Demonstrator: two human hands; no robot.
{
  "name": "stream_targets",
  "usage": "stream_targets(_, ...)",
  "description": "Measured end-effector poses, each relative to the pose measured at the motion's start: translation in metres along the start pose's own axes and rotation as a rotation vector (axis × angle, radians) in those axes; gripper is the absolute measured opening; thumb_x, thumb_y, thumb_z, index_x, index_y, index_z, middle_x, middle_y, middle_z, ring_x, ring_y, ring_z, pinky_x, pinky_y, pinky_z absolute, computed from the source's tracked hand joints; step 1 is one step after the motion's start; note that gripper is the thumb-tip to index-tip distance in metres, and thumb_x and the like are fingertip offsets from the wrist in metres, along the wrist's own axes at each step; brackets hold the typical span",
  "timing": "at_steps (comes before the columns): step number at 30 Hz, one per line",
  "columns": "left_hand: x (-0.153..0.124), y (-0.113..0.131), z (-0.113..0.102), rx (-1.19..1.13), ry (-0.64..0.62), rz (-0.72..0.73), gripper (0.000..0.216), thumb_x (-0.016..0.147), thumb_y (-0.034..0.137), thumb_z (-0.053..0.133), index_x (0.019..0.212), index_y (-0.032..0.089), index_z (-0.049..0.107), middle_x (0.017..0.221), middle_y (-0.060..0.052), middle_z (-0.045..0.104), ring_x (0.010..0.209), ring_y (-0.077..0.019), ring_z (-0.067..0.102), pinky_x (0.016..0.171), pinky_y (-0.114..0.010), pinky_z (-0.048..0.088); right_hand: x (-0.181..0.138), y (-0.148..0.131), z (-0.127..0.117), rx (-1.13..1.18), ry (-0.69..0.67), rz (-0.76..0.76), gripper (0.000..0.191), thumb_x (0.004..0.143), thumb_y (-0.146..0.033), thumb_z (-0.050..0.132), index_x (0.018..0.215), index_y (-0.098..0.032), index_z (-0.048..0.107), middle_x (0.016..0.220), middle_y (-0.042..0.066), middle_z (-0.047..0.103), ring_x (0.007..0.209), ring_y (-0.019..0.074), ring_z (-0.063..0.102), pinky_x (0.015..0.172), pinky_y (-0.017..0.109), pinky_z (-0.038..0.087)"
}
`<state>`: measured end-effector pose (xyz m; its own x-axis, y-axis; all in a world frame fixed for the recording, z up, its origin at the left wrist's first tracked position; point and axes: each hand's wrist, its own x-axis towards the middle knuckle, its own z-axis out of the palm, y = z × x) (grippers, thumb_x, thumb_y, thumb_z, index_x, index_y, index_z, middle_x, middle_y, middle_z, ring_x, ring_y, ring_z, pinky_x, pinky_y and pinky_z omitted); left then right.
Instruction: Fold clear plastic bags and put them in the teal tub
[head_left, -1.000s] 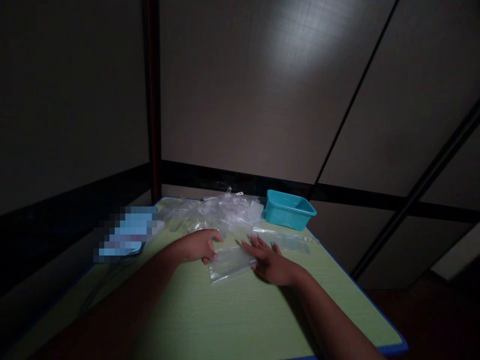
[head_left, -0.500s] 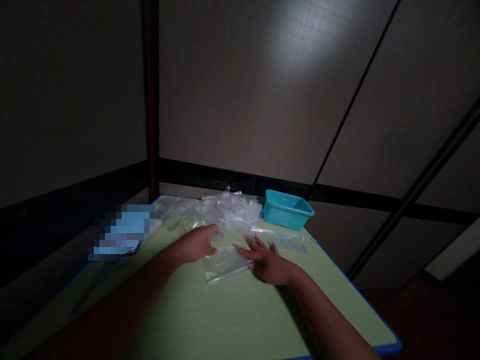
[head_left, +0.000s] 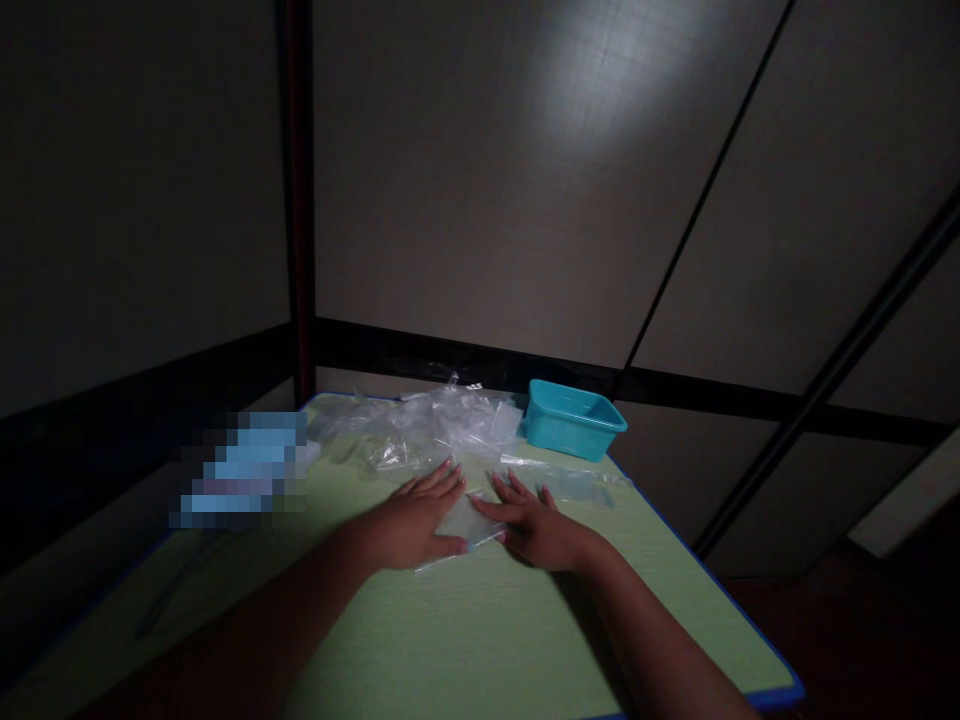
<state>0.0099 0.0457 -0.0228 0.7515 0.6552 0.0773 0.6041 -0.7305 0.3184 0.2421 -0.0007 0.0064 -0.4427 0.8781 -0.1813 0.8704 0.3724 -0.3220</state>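
A clear plastic bag (head_left: 466,522) lies flat on the green tabletop (head_left: 420,640), partly hidden under both hands. My left hand (head_left: 421,522) rests on its left part, palm down, fingers stretched out and thumb apart. On its right side lies my right hand (head_left: 536,525), flat with the fingers spread. Just beyond my right fingers, another flat clear bag (head_left: 577,485) lies on the table. Behind my hands is a loose heap of crumpled clear plastic bags (head_left: 450,420).
A turquoise plastic basket (head_left: 574,425) stands at the table's back right, beside the heap. A blurred-out light blue item (head_left: 251,465) lies at the left edge, with a thin dark cord below it. Dark panelled walls (head_left: 480,200) rise behind the table.
My left hand has come down and toward me onto the bag, its curled fingers now stretched out flat over the bag's left part. My right hand has stayed in place.
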Motion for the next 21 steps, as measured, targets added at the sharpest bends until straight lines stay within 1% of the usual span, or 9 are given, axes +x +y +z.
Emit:
stream_targets(3,0.0005,-0.0010,0.0008,-0.027,-0.033,-0.008,0.084,0.079,0.065,0.043,0.143,0.018,0.016,0.149,-0.010,0.008,0.136,-0.0272,0.001,0.107,-0.042,0.010,0.0000,-0.0015,-0.0007,0.005,-0.013,0.015,0.067,0.080,-0.023,0.048,0.137,-0.043,0.017,0.149,-0.001,-0.001,0.135,0.0251,-0.010,0.098,0.062,-0.004)
stream_targets(7,-0.0003,0.0008,-0.0006,-0.034,-0.044,-0.010,0.084,0.079,0.067,0.041,0.143,0.019,0.016,0.149,-0.010,0.008,0.136,-0.0280,0.002,0.106,-0.045,0.009,0.0007,-0.0018,-0.0008,-0.006,-0.020,0.017,0.068,0.081,-0.023,0.048,0.137,-0.043,0.016,0.149,-0.002,-0.002,0.134,0.0257,-0.011,0.098,0.062,-0.005)
stream_targets(11,-0.0005,0.0024,-0.0012,-0.011,-0.062,-0.014,0.088,0.077,0.070,0.040,0.143,0.019,0.013,0.149,-0.011,0.006,0.136,-0.0285,0.001,0.106,-0.047,0.009,0.0001,-0.0002,-0.0005,0.009,-0.009,0.004,0.068,0.081,-0.023,0.048,0.138,-0.043,0.015,0.149,-0.001,-0.001,0.134,0.0252,-0.011,0.099,0.061,-0.003)
stream_targets(15,-0.0005,0.0034,-0.0015,-0.005,-0.060,-0.018,0.087,0.077,0.070,0.038,0.143,0.019,0.013,0.149,-0.011,0.005,0.136,-0.0284,0.001,0.106,-0.048,0.009,-0.0021,0.0015,-0.0022,0.031,-0.006,-0.002,0.069,0.082,-0.030,0.050,0.139,-0.041,0.013,0.149,0.001,-0.002,0.134,0.0245,-0.011,0.100,0.060,-0.001)
stream_targets(18,-0.0006,0.0038,-0.0015,0.009,-0.067,-0.022,0.088,0.077,0.071,0.038,0.143,0.018,0.014,0.149,-0.010,0.004,0.136,-0.0277,-0.001,0.106,-0.048,0.008,-0.0035,0.0025,-0.0049,0.052,-0.005,0.015,0.073,0.079,-0.037,0.054,0.140,-0.037,0.014,0.149,0.002,-0.003,0.135,0.0249,-0.011,0.100,0.060,-0.005)
stream_targets(21,-0.0003,0.0044,-0.0016,0.025,-0.080,-0.026,0.090,0.076,0.072,0.037,0.143,0.017,0.013,0.149,-0.010,0.003,0.136,-0.0276,-0.001,0.106,-0.048,0.008,-0.0036,0.0024,-0.0070,0.075,0.048,0.027,0.071,0.080,-0.035,0.052,0.141,-0.032,0.017,0.149,0.002,-0.001,0.135,0.0236,-0.011,0.100,0.058,-0.010)
